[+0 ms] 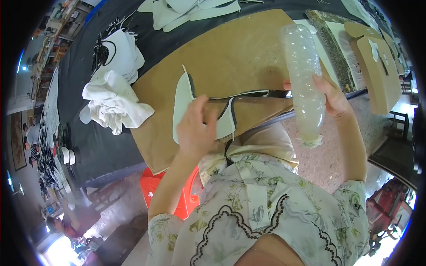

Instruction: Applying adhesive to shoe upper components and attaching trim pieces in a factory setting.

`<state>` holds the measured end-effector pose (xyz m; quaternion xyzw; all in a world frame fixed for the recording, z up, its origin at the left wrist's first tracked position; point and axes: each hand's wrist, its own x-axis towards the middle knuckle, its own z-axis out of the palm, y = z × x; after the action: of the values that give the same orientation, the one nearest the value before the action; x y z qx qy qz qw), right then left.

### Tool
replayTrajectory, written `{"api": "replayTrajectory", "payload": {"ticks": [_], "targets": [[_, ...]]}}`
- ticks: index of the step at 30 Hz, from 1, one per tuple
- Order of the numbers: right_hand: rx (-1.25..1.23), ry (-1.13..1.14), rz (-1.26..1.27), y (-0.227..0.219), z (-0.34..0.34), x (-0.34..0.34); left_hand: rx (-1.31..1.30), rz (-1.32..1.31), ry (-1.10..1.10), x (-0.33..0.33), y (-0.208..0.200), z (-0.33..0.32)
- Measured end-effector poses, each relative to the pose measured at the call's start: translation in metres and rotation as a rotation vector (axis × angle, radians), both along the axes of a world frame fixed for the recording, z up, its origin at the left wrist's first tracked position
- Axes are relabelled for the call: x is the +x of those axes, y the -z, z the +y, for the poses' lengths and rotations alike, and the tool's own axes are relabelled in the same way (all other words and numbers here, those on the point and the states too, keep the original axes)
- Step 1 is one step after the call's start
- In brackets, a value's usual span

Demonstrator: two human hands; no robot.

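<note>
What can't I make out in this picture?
All in the head view:
Right hand: most fingers hidden behind the plastic bottle.
Dark-edged white piece: partly covered by the blurred left hand.
White stack: far end cut off by the upper edge.
Distant people at left: too small.

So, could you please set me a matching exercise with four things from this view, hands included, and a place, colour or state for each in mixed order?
Column one:
1. Plastic bottle
2. Cloth
3. Large sheet
4. Left hand

Column two:
A. Brown, lying beneath the white panel
B. Held in the right hand
C. Over the white panel, somewhat blurred
D. White and crumpled

Right pairs: 1-B, 2-D, 3-A, 4-C
</note>
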<state>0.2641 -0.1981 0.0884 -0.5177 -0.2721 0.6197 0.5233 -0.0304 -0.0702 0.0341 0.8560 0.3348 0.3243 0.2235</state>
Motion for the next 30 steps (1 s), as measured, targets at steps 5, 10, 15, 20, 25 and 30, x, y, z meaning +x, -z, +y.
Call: {"api": "replayTrajectory", "payload": {"ticks": [5, 10, 15, 20, 25, 30], "targets": [[-0.084, -0.018, 0.001, 0.023, -0.009, 0.003, 0.284, 0.131, 0.118, 0.012, -0.012, 0.02], [-0.105, -0.056, -0.052, 0.029, -0.009, -0.003, 0.326, 0.282, 0.118, 0.038, 0.008, 0.021], [-0.03, -0.09, -0.11, 0.031, -0.012, 0.0, -0.038, 0.177, -0.168, 0.042, 0.02, 0.017], [0.0, -0.059, -0.051, 0.033, -0.005, 0.007, -0.085, 0.072, -0.148, 0.045, 0.022, 0.012], [-0.035, -0.167, 0.13, 0.016, 0.001, -0.002, -0.086, 0.139, -0.13, 0.044, 0.018, 0.012], [-0.029, -0.217, -0.16, 0.048, 0.01, 0.009, -0.184, 0.203, -0.171, 0.052, 0.013, 0.011]]}}
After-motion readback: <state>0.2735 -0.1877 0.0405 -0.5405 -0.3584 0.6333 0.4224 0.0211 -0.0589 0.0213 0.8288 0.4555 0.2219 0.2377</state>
